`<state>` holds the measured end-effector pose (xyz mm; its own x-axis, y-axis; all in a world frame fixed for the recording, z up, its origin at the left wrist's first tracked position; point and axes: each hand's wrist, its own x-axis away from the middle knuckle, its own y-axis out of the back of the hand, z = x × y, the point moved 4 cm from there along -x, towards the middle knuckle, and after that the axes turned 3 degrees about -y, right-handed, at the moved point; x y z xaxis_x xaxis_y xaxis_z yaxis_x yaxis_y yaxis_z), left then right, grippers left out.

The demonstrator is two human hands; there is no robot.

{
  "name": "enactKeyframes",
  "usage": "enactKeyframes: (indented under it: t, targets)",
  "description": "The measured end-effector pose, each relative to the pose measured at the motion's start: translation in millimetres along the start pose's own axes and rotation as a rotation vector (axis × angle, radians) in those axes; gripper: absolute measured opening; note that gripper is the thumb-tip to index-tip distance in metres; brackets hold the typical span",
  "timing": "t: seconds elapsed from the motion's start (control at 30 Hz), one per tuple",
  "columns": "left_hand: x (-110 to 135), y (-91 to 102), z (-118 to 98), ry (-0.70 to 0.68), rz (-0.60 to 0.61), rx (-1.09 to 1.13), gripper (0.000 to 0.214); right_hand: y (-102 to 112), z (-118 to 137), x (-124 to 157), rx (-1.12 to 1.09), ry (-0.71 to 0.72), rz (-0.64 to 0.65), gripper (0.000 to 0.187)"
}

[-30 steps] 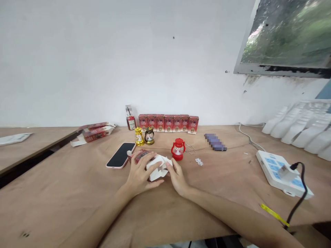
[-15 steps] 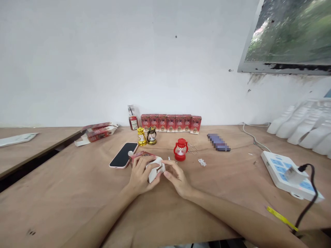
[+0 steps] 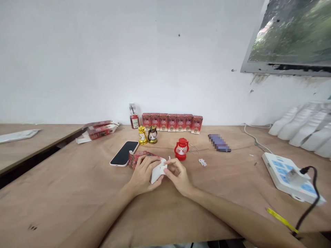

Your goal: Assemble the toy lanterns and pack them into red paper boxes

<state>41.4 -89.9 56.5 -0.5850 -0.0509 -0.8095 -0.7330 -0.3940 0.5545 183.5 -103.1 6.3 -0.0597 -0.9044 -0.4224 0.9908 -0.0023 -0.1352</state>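
Observation:
A red printed cardboard box (image 3: pixel 134 158) lies on its side in front of me, its white flap end turned to the right. My left hand (image 3: pixel 146 172) is wrapped over the box and holds it. My right hand (image 3: pixel 178 175) pinches a white flap at that end between thumb and forefinger. Just beyond my right hand stands a red toy lantern (image 3: pixel 181 150). Farther back, a gold lantern (image 3: pixel 142 135) and a dark bronze lantern (image 3: pixel 152 134) stand side by side. A phone with a pale pink edge (image 3: pixel 124 153) lies left of the box.
Several red boxes (image 3: pixel 172 123) stand in a row by the wall, beside a bottle (image 3: pixel 134 119). Opened red cartons (image 3: pixel 102 131) lie at the left. At the right are a blurred phone (image 3: pixel 219 142), a power strip (image 3: pixel 281 172), a yellow strip (image 3: pixel 281 220) and white plastic pieces (image 3: pixel 305 127).
The white flaps at the box's end have folded inward, narrowing the gap there. My right hand has moved its fingers onto the flap. The camera view has shifted slightly.

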Motion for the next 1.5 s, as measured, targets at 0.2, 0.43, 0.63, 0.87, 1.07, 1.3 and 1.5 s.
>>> enactKeyframes:
  t: [0.2,0.43,0.63,0.87,1.07,1.3,1.5]
  targets:
    - [4,-4.4,9,-0.031,0.119,0.030,0.062,0,-3,-1,-0.044,-0.053,-0.019,0.023]
    - [4,-3.6,10,-0.065,0.098,0.017,0.062,0,-5,-2,-0.048,-0.084,-0.020,0.023]
    - [6,-2.0,10,-0.114,0.036,-0.011,0.060,-1,-7,-1,-0.020,-0.054,0.009,0.020]
    - [4,1.8,9,-0.113,-0.013,0.003,0.059,1,-7,-2,-0.017,-0.056,0.029,0.030]
    - [6,2.6,1,-0.200,-0.076,0.050,0.054,-1,-6,-7,-0.123,-0.128,0.246,0.057]
    - [4,-1.3,3,-0.086,0.012,0.014,0.062,4,-7,-7,-0.041,-0.064,0.178,0.046]
    - [13,3.3,30,0.514,-0.159,0.203,0.066,5,15,-2,0.656,0.460,0.290,0.033]
